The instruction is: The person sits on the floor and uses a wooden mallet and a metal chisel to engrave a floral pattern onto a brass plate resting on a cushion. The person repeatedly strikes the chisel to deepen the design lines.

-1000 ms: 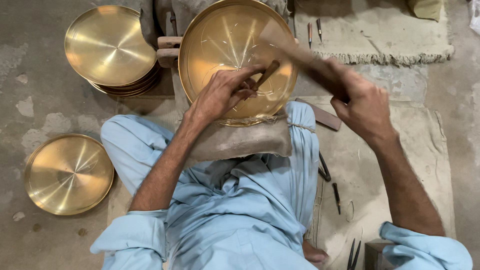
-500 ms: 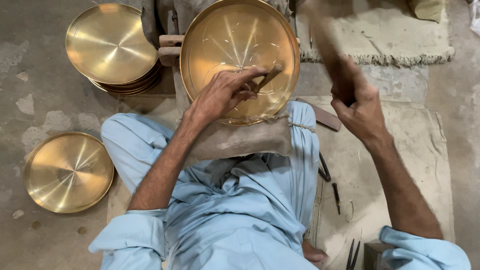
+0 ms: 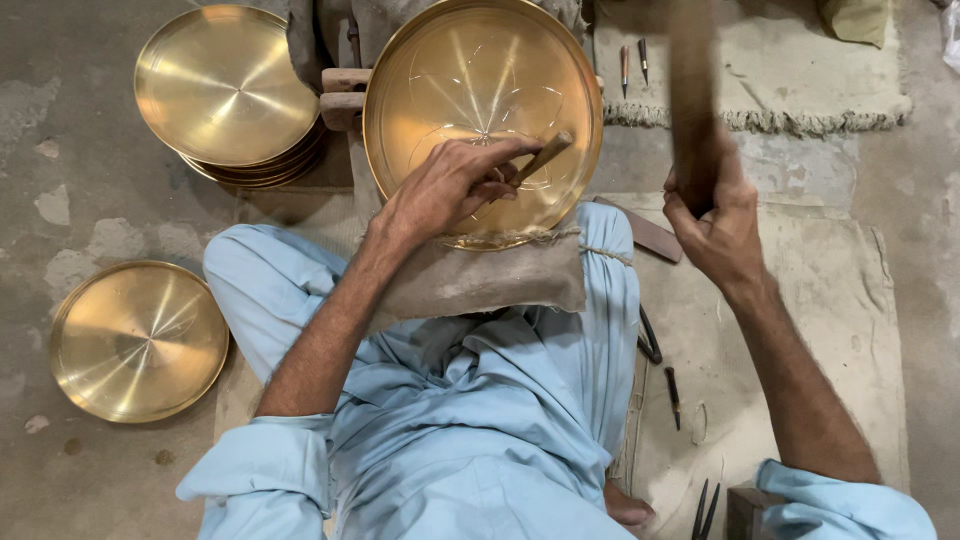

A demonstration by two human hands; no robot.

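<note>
The brass plate (image 3: 483, 120) leans on a burlap pad (image 3: 480, 280) over my knees, dead centre, faint petal lines scored across it. I judge it stiff and fairly heavy, slick on its polished face and easily marked, best held by the rim. My left hand (image 3: 445, 190) lies on it, fingers pinching a chisel (image 3: 542, 158) with its tip against the metal. My right hand (image 3: 715, 225) is fisted round a hammer (image 3: 690, 100), raised and blurred. A stack of plates (image 3: 228, 92) sits far left, a single plate (image 3: 138, 340) near left. Small punches (image 3: 632, 60) lie on the far rug (image 3: 780, 70).
</note>
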